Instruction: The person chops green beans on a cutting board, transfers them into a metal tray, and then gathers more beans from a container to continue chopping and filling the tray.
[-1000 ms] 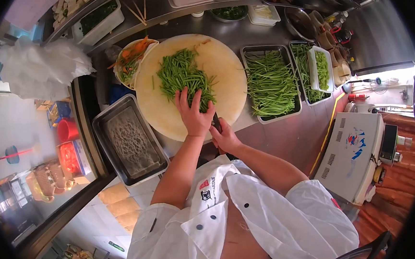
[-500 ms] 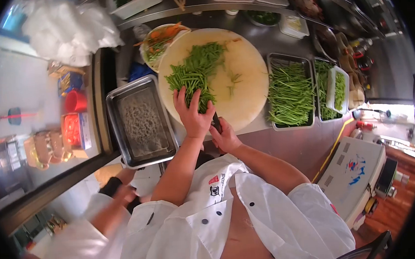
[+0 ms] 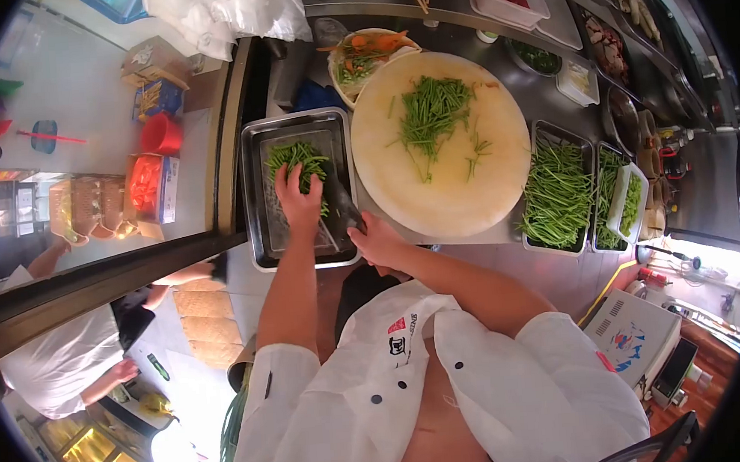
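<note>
Now: my left grip (image 3: 303, 203) clasps cut green beans (image 3: 303, 156) over metal tray (image 3: 253, 196); right grip (image 3: 379, 241) holds knife (image 3: 345, 205) alongside. Best support bunch low, edge clear of fingers (image 3: 282, 184). More beans (image 3: 435, 115) on board (image 3: 437, 207).

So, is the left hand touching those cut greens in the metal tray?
Touching: the head view shows the left hand right on top of the cut greens, with no gap.
</note>
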A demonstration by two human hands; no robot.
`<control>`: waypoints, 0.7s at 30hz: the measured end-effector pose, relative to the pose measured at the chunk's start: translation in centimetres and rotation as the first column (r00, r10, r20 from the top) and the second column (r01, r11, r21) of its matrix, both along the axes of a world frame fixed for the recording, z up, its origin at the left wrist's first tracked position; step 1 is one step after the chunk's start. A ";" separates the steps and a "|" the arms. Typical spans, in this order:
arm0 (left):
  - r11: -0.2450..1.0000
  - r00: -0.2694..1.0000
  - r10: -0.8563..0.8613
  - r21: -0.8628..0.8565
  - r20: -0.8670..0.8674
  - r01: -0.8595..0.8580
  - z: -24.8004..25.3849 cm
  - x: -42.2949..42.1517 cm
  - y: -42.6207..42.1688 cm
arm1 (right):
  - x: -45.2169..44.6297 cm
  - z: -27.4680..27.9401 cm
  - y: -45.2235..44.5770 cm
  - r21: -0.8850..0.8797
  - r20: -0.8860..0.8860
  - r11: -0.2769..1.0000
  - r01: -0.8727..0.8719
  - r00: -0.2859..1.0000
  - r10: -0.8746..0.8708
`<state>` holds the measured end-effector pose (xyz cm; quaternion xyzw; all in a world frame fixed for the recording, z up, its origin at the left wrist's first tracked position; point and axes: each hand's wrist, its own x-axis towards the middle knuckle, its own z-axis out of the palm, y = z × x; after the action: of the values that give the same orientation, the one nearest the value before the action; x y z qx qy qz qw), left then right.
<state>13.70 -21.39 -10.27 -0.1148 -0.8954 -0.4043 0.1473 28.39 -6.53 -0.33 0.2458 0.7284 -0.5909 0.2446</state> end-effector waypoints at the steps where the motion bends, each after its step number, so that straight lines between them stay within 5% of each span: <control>1: 0.997 0.995 -0.046 -0.053 0.092 0.051 0.3 -0.6 -0.8 | 0.5 0.7 0.4 0.005 0.005 1.000 0.000 1.000 0.000; 2: 0.970 0.996 -0.037 -0.237 0.087 0.056 0.7 -1.0 -1.7 | 1.2 1.6 1.1 0.025 0.016 0.999 -0.035 0.999 0.035; 3: 0.972 0.996 -0.032 -0.229 0.085 0.051 1.0 -1.5 -2.4 | 1.6 2.6 2.1 0.047 0.019 0.996 -0.072 0.997 0.071; 9: 0.992 0.998 -0.049 0.121 0.047 0.043 8.4 -2.0 -4.0 | 2.7 9.8 5.4 0.314 -0.057 0.938 -0.145 0.984 0.171; 10: 0.984 0.989 -0.140 -0.117 -0.043 0.134 7.9 -2.6 -4.9 | 2.4 11.4 5.7 0.314 -0.058 0.939 -0.141 0.984 0.167; 11: 0.983 0.989 -0.145 -0.116 -0.040 0.140 7.2 -2.9 -5.9 | 2.1 13.2 5.9 0.277 0.033 0.952 -0.132 0.991 0.128; 13: 0.978 0.939 -0.208 0.054 0.275 0.201 6.9 -3.6 -6.6 | 2.3 13.7 6.6 0.246 0.115 0.963 -0.111 0.990 0.085; 14: 0.979 0.949 -0.127 0.191 0.287 0.073 6.4 -3.2 -6.4 | 3.3 12.7 7.4 0.221 0.037 0.975 -0.036 0.999 0.029; 17: 0.984 0.944 -0.023 0.174 0.328 -0.037 9.9 -2.2 -5.9 | 6.5 11.6 9.6 0.249 -0.102 0.966 0.070 0.994 -0.045; 19: 0.979 0.917 -0.116 0.202 0.381 0.040 7.9 -2.4 -6.2 | 8.2 11.8 11.3 0.309 -0.175 0.945 0.107 0.983 -0.055; 21: 0.911 0.936 -0.351 -0.220 0.027 0.348 5.5 -2.6 -6.5 | 10.0 12.1 12.7 0.429 -0.170 0.878 0.212 0.974 -0.152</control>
<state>11.11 -27.94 -4.74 -0.2914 -0.8988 -0.3211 0.0646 38.36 6.17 11.80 0.3233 0.8321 -0.4442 0.0767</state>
